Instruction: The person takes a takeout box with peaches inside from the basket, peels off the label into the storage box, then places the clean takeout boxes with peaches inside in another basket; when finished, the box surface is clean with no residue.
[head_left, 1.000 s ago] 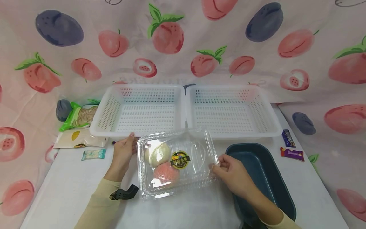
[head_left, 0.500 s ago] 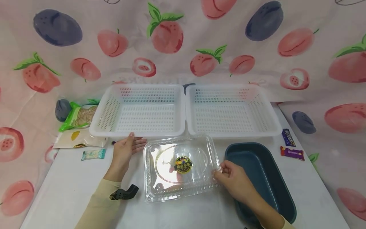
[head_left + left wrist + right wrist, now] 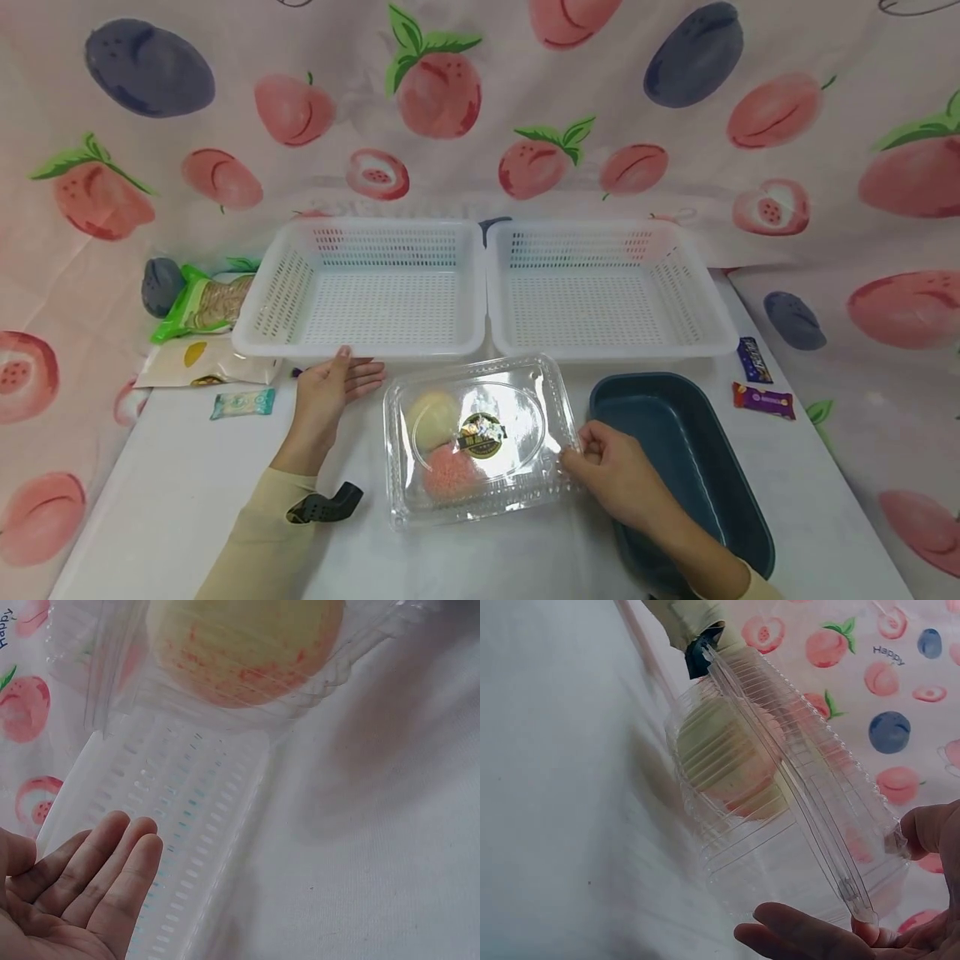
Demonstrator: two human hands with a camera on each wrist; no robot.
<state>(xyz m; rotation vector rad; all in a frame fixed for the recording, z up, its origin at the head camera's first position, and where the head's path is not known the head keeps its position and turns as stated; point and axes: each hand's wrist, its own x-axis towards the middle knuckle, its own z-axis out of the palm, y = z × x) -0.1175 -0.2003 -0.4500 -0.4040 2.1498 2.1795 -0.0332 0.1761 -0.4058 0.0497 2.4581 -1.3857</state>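
A clear plastic clamshell box (image 3: 517, 483) with a round black-and-yellow label (image 3: 482, 435) is held off the white table. Inside its left part lie a pale yellow-green round fruit (image 3: 432, 419) and a pinkish-red one (image 3: 452, 473); the left wrist view shows red streaks on a yellowish fruit (image 3: 247, 649). My right hand (image 3: 622, 471) pinches the box's right edge between thumb and fingers, with other fingers extended in the right wrist view. To the left of the box, my left hand (image 3: 324, 408) has straight fingers, palm turned toward it, apart from the box and holding nothing.
Two white perforated baskets (image 3: 360, 343) (image 3: 615, 346) stand side by side behind the box. A dark blue tray (image 3: 675, 433) lies at right, under my right forearm. Packaged snacks (image 3: 206, 360) and a small wrapped bar (image 3: 242, 403) lie left; two wrapped bars (image 3: 763, 401) (image 3: 754, 360) lie right.
The box has shifted slightly right and down, away from my left hand, whose fingers now show fully. Glare on the lid briefly hid the fruits. My right hand keeps its pinch.
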